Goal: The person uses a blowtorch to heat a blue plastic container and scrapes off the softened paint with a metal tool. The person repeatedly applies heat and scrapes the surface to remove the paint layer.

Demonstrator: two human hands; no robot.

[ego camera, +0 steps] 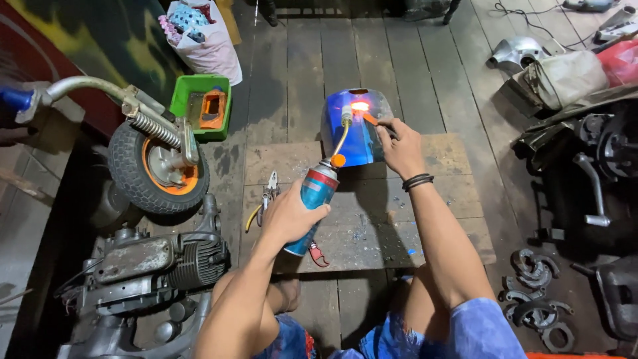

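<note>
Blue curved metal panel (355, 129) is standing upright on a plywood board (372, 213) laid over the plank floor (312, 60), straight ahead of the seated person. Left hand (287, 218) is gripping a teal gas torch canister (318, 193), fingers wrapped fully around it, with the nozzle (346, 114) aiming at the upper part of the panel, where a flame spot (359, 106) is glowing orange. Right hand (399, 146) is pinching a thin orange-handled scraper (373, 121), fingers closed on it, the tip sitting just beside the hot spot. Paint flakes (362, 229) are lying scattered on the board. Pliers with yellow grips (266, 199) are resting left of the canister, and a red-handled tool (318, 255) is poking out below it. Small wheel on a fork (156, 166), a green crate (199, 106) and an engine block (153, 262) are sitting on the left, with 2 bare knees (425, 312) below.

Risks, as I judge them: right-hand fingers are working very near the flame, so a slip of the scraper could be burning them; the panel is only propped, so pushing on it could be tipping it; heat dwelling on 1 spot could be warping the metal; hot flakes could be dropping toward the wood and the bare legs.
</note>
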